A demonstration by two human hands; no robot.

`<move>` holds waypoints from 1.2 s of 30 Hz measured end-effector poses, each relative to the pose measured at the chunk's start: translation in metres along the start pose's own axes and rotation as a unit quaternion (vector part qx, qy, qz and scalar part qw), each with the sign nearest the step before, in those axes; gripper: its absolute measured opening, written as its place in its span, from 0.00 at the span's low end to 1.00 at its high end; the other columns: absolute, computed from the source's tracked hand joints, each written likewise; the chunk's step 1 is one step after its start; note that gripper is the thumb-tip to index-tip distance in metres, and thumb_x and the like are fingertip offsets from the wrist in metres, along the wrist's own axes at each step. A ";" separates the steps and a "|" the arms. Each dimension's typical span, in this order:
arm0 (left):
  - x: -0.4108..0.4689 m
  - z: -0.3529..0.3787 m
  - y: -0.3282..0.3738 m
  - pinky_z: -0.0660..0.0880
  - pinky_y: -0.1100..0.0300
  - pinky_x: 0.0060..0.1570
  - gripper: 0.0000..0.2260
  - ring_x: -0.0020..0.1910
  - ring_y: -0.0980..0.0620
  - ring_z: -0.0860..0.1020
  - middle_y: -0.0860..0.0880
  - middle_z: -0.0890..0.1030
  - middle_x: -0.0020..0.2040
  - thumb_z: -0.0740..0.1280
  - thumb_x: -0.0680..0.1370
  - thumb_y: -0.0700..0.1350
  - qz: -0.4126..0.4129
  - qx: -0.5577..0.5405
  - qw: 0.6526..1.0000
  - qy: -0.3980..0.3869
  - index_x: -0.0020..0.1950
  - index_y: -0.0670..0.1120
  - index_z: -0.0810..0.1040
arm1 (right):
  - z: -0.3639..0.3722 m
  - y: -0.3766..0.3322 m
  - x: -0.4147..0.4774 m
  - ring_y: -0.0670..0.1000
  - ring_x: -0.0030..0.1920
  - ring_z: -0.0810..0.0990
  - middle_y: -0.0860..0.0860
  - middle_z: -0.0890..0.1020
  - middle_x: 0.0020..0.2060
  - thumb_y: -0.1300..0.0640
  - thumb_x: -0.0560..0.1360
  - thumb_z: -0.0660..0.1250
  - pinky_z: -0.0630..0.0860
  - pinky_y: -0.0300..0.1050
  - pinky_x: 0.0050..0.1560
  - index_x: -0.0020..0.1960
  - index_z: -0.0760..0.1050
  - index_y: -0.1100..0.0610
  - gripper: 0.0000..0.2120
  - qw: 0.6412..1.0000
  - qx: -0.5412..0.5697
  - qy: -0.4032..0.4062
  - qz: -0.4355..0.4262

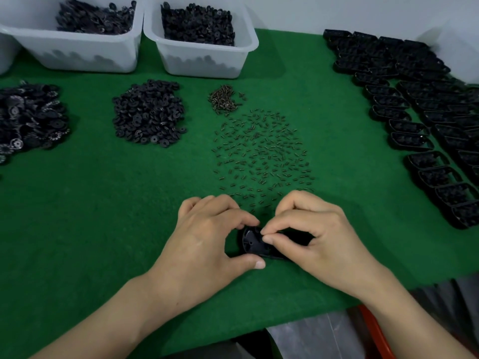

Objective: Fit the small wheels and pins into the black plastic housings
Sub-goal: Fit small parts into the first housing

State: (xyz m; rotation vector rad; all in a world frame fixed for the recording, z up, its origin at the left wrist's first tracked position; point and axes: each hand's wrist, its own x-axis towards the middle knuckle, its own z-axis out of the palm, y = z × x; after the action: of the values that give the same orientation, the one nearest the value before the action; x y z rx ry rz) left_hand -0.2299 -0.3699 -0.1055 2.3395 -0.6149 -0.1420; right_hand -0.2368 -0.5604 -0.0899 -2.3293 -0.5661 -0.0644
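Steadying the black housing [252, 242] at 6 o'clock on the green mat [103, 216], our left hand [207, 237] grips its left end between thumb and fingers. Our right hand [311, 234] pinches thumb to forefinger over its open face, likely on a pin too small to make out. We judge a part is being seated. Next comes a straight press, then a fresh piece from the scattered pins [264, 156] at 12 o'clock or the wheels [149, 112] at 10 o'clock.
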 end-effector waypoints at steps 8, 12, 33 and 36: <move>0.000 0.000 0.001 0.54 0.70 0.58 0.22 0.48 0.66 0.67 0.62 0.72 0.43 0.70 0.62 0.63 -0.003 0.000 1.000 0.006 0.52 0.57 0.79 | 0.002 0.004 -0.003 0.45 0.38 0.75 0.46 0.76 0.37 0.58 0.69 0.71 0.72 0.39 0.39 0.40 0.82 0.54 0.01 1.000 -0.003 -0.004 0.009; 0.000 0.000 0.002 0.55 0.69 0.58 0.22 0.46 0.66 0.68 0.61 0.72 0.43 0.69 0.61 0.64 -0.003 0.000 1.000 0.006 0.51 0.56 0.79 | 0.001 0.004 0.000 0.43 0.37 0.74 0.45 0.76 0.37 0.59 0.68 0.72 0.68 0.33 0.39 0.40 0.81 0.53 0.02 1.000 -0.007 -0.016 0.020; -0.003 0.000 0.003 0.55 0.70 0.59 0.26 0.48 0.65 0.68 0.62 0.71 0.44 0.63 0.61 0.67 -0.004 -0.006 1.000 0.016 0.52 0.55 0.78 | -0.036 0.011 0.012 0.37 0.33 0.72 0.42 0.77 0.35 0.62 0.69 0.71 0.66 0.25 0.35 0.42 0.81 0.55 0.04 0.992 -0.081 0.052 0.086; -0.004 0.000 0.002 0.58 0.67 0.58 0.27 0.47 0.65 0.69 0.60 0.72 0.44 0.68 0.61 0.68 0.007 0.004 1.000 0.013 0.53 0.54 0.78 | -0.035 0.016 0.015 0.38 0.33 0.72 0.40 0.73 0.32 0.62 0.69 0.72 0.66 0.27 0.34 0.42 0.82 0.54 0.05 0.988 -0.113 -0.001 0.106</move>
State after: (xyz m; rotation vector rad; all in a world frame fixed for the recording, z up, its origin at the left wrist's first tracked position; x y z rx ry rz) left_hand -0.2341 -0.3694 -0.1046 2.3405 -0.6208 -0.1022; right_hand -0.2126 -0.5885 -0.0715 -2.5965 -0.3232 -0.0273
